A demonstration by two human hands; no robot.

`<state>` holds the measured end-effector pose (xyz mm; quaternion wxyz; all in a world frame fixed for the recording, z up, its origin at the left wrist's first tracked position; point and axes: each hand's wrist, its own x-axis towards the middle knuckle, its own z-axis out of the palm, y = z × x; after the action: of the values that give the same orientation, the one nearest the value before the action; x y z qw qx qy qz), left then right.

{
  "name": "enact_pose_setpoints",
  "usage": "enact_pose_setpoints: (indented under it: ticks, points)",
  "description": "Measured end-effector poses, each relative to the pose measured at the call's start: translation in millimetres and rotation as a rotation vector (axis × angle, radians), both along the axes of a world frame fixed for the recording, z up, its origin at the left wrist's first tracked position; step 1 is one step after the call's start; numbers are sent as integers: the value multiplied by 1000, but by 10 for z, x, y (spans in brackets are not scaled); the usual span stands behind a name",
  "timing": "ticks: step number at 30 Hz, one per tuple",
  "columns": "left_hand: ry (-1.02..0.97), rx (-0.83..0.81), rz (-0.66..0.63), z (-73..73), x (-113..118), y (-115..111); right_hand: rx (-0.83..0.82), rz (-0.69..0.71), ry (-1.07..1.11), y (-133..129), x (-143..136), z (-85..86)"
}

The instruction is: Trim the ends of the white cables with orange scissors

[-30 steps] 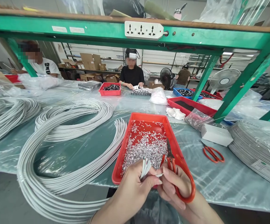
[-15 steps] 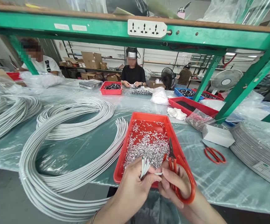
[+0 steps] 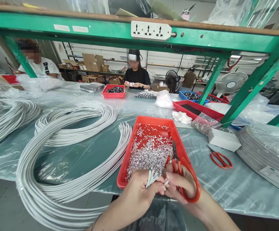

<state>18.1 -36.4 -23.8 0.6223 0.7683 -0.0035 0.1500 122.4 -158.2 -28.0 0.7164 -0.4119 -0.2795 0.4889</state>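
Observation:
My left hand [image 3: 136,194] pinches a small bundle of white cable ends [image 3: 151,175] at the near edge of a red tray [image 3: 153,121]. The tray holds a heap of small silver metal bits [image 3: 151,150]. My right hand [image 3: 181,187] holds red-handled scissors [image 3: 184,175], blades pointing away over the tray, and its fingertips touch the cable ends beside my left thumb. The grey-white cables [image 3: 64,189] loop from my left hand out to the left over the plastic-covered table.
More cable coils [image 3: 81,118] lie left and a wrapped stack [image 3: 266,150] right. A second pair of red scissors [image 3: 220,158], a white box [image 3: 223,139] and other trays [image 3: 197,109] sit behind. Green shelf posts [image 3: 252,83] rise right. Two people sit opposite.
My hands have drawn slightly closer to me and together, the right fingertips now meeting the cable ends. The person opposite has raised their hands.

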Motion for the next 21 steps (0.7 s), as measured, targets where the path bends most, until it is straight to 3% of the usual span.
enact_pose_setpoints:
  ticks: [4,8,12,16,21]
  points:
    - [14,-88,-82,-11,-5,42,-33,52,96,-7,-56,48]
    - [3,-175,-124,-22,-12,62,-18,12,5,-47,-73,40]
    - [-4,-372,-249,-46,13,66,-4,20,-44,-56,-59,19]
    - [60,-486,-210,-64,34,72,29,-65,-129,-41,-71,14]
    - [118,-516,-191,-93,14,66,20,-204,-395,-68,-96,76]
